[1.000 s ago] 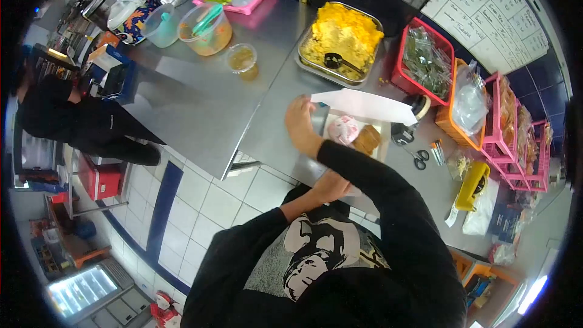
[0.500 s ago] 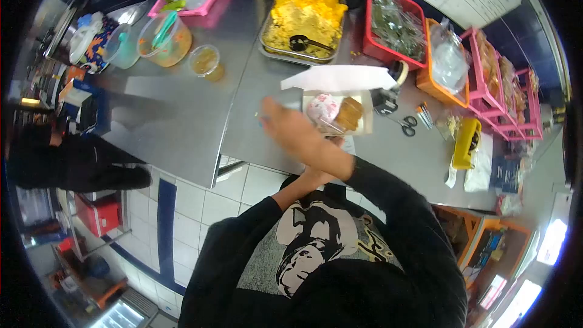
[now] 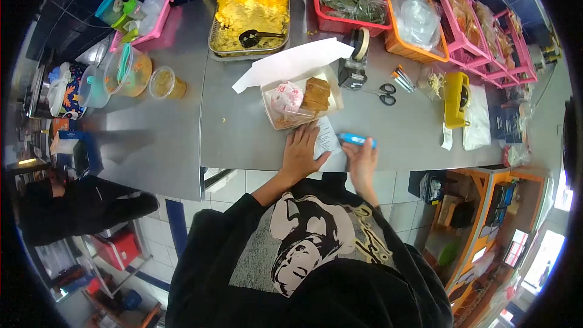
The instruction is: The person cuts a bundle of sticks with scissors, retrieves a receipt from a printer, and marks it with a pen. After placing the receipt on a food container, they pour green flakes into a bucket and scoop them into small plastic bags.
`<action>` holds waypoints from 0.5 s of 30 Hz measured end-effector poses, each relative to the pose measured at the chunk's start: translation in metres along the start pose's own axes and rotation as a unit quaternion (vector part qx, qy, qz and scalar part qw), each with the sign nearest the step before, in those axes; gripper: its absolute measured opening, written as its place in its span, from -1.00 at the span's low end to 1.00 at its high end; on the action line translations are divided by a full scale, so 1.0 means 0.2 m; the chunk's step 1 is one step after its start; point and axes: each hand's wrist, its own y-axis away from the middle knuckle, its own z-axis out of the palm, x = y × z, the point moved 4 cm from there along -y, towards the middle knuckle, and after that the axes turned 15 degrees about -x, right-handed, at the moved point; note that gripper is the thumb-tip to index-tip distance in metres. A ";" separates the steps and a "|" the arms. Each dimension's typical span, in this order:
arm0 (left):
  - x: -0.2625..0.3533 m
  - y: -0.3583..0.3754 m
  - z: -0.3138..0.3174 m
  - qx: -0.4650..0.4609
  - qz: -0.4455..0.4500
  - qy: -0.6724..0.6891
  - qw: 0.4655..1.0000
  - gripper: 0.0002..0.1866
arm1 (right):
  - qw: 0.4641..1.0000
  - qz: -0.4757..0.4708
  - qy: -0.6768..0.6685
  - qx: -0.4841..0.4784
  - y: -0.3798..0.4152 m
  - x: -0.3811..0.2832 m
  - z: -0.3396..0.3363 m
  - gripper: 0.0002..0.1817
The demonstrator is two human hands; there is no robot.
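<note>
Paper slip pinned flat, blue marker held.
The thin, limp slip [image 3: 328, 140] is pressed to the surface [image 3: 243, 140] under the flat, spread left hand [image 3: 302, 153]; the light, rigid marker [image 3: 357, 140] is apparently pinched mid-barrel by the right hand [image 3: 362, 161].

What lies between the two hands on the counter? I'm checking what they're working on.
In the head view, a slip of paper lies between the left hand and the right hand, which holds a blue pen.
</note>
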 end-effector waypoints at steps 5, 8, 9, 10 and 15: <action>0.01 0.00 -0.02 -0.019 -0.006 -0.001 1.000 -0.28 | 0.994 -0.086 0.060 0.017 -0.05 0.07 0.10 -0.68; 0.01 -0.01 0.00 -0.019 -0.011 -0.009 1.000 -0.26 | 0.998 -0.043 0.046 -0.026 -0.09 0.11 -0.05 -0.72; 0.01 -0.02 0.01 -0.020 -0.013 -0.022 0.999 -0.25 | 0.998 -0.043 0.046 -0.026 -0.10 0.13 -0.11 -0.72; 0.02 -0.01 0.01 -0.021 -0.014 -0.022 0.999 -0.25 | 0.998 -0.041 -0.019 -0.050 -0.11 0.14 -0.14 -0.75; 0.03 0.00 0.00 -0.008 -0.031 -0.024 0.999 -0.23 | 0.998 -0.036 0.035 -0.049 -0.05 0.09 0.01 -0.80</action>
